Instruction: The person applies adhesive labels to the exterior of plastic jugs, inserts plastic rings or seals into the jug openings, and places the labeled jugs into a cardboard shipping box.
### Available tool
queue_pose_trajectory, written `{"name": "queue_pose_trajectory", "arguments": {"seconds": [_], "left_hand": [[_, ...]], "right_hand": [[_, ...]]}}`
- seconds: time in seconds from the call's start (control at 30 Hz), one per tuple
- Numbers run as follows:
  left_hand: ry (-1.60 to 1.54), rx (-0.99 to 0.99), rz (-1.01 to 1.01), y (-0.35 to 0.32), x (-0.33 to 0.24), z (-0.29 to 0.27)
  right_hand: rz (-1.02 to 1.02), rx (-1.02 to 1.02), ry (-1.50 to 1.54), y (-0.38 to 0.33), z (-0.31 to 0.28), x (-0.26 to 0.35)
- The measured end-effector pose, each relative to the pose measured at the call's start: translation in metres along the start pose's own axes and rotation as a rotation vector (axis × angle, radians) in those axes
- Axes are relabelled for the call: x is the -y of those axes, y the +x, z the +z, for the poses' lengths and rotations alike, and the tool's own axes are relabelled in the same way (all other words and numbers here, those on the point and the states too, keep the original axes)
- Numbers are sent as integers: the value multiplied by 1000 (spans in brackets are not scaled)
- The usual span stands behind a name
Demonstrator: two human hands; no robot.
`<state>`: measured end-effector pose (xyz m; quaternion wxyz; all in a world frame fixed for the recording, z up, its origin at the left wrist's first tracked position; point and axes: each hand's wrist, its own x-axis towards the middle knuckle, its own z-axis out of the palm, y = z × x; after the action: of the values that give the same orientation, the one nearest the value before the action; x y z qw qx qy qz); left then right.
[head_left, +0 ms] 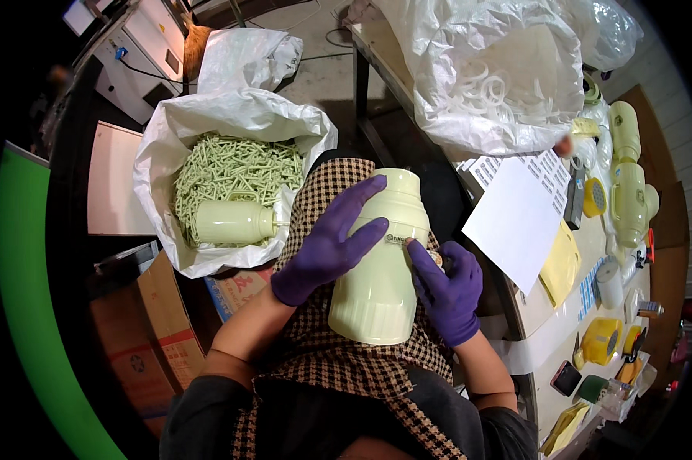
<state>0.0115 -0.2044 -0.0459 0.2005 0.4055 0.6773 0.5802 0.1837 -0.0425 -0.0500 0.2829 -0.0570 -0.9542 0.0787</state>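
Step in hand: a small label looks to be going onto the pale yellow-green flask body (377,264), which lies on the person's lap at the centre of the frame, its narrow neck pointing to the top.
Left hand (327,249): purple-gloved, fingers spread flat and wrapped over the flask's left shoulder, steadying it rather than gripping tight.
Right hand (447,287): purple-gloved, loosely curled against the flask's right side, one fingertip pressed at the edge of the small label (396,239) (whether anything is pinched under the thumb I cannot tell).
Next move, as a judgement: the label wants rubbing down flat along the curve, with the left hand keeping the flask from rolling.
White sack (162,146), left of centre: open-mouthed, heaped with pale green stick-like parts (235,172), and a second flask-like body (235,222) lying on its side on top.
Clear bag (491,69), top right on the workbench (557,349): holds white rings, dimly seen through the plastic.
Cardboard box (170,322), lower left: contents hidden.
Bench, right edge: more pale green flasks (629,184) and yellow tape rolls (600,341).
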Motion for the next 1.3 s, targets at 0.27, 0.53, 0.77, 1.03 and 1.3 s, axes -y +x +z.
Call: {"name": "queue_pose_trajectory", "arguments": {"seconds": [0.27, 0.53, 0.77, 1.03, 1.3], "left_hand": [[349, -45, 85, 2, 5, 12], [121, -51, 20, -4, 21, 12], [-88, -129, -23, -5, 26, 22], [670, 366, 692, 61, -65, 78], [1314, 739, 644, 130, -25, 175]], "right_hand": [[1, 162, -50, 0, -15, 1], [507, -244, -207, -69, -69, -114], [1061, -94, -224, -124, -76, -213], [873, -295, -338, -124, -79, -189], [1210, -8, 762, -160, -135, -66]]}}
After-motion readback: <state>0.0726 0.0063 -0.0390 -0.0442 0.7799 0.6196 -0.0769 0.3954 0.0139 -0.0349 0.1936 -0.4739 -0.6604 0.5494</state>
